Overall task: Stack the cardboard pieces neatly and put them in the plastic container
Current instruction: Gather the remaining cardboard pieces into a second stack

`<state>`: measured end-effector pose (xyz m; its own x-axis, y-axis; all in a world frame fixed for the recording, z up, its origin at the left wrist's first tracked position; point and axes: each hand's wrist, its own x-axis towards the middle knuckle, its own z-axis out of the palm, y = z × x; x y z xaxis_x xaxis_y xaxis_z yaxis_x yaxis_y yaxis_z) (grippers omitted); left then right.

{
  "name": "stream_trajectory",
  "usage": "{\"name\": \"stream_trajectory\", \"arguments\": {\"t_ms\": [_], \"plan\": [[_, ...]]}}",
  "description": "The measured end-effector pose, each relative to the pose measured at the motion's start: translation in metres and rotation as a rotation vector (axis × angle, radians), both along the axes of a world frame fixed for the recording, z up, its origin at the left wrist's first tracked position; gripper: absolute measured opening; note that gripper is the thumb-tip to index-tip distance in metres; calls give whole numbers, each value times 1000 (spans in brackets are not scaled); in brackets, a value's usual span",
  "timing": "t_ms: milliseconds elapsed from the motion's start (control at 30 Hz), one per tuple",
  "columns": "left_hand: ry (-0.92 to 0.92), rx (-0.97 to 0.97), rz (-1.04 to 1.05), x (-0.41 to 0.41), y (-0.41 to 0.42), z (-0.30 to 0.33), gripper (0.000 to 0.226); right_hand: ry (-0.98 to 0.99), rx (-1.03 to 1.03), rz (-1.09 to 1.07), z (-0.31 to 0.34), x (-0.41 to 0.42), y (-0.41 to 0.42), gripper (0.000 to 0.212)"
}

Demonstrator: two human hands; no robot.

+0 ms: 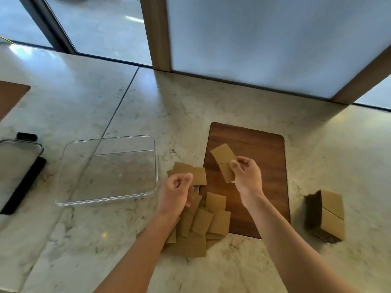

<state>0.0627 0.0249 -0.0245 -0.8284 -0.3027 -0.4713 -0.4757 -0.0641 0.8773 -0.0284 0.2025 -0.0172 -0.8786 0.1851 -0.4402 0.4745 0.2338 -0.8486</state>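
Left hand [176,192] curled, empty; right hand [246,173] fingers [233,166] pinching.

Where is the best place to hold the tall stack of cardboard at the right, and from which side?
Grip the tall stack across its two long side faces, coming from above. It stands upright and apart on the counter, its flat top free; squeezing the sides probably keeps the pieces aligned.
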Motion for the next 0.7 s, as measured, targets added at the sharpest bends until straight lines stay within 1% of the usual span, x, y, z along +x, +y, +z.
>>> {"name": "stream_trajectory", "arguments": {"t_ms": [33, 67, 100, 133, 200, 233, 267, 300, 367, 400, 433, 467, 500, 533, 567, 600, 633, 667, 700], "plan": [[2, 186, 15, -5, 6, 5, 35, -25, -46, 37, 1, 11, -9, 12], [5, 384, 50, -9, 11, 9, 35, -58, -70, 117, 1, 24, -20, 11], [5, 523, 113, -10, 12, 12, 32, -95, -70, 209, 0, 35, -31, 15], [-2, 599, 184, -10, 12, 12, 28, -110, -44, 271, -2, 43, -39, 22], [-17, 617, 311, -8, 7, 8, 27, -28, 110, 294, -9, 40, -47, 32], [-17, 617, 353, -5, 2, 4, 26, 48, 207, 290, -15, 32, -46, 30], [-16, 637, 370, -2, 0, 1, 26, 104, 300, 337, -19, 24, -44, 21], [-24, 662, 369, 3, -3, -2, 26, 127, 384, 481, -20, 16, -45, 24], [-62, 635, 349, 13, -7, -8, 26, 161, 596, 871, -28, 6, -53, 54], [-77, 597, 333, 16, -8, -11, 27, 202, 705, 992, -31, 3, -57, 59], [-85, 569, 330, 20, -10, -15, 28, 235, 763, 1026, -32, 1, -59, 57], [-80, 560, 334, 22, -11, -16, 27, 256, 769, 980, -32, -3, -58, 50], [-71, 559, 349, 22, -13, -16, 24, 248, 696, 883, -30, -7, -54, 39], [-63, 562, 367, 22, -14, -15, 20, 205, 562, 742, -26, -10, -48, 30], [-65, 556, 387, 20, -14, -14, 16, 143, 391, 567, -22, -12, -43, 25], [-71, 538, 398, 16, -13, -12, 13, 76, 218, 412, -16, -10, -39, 22], [-67, 518, 398, 12, -13, -11, 12, 0, 82, 306, -10, -6, -41, 21], [-57, 489, 383, 8, -11, -9, 15, -69, -1, 274, -8, 2, -47, 22], [-45, 433, 352, 4, -10, -10, 21, -102, -16, 323, -8, 12, -54, 25]]}}
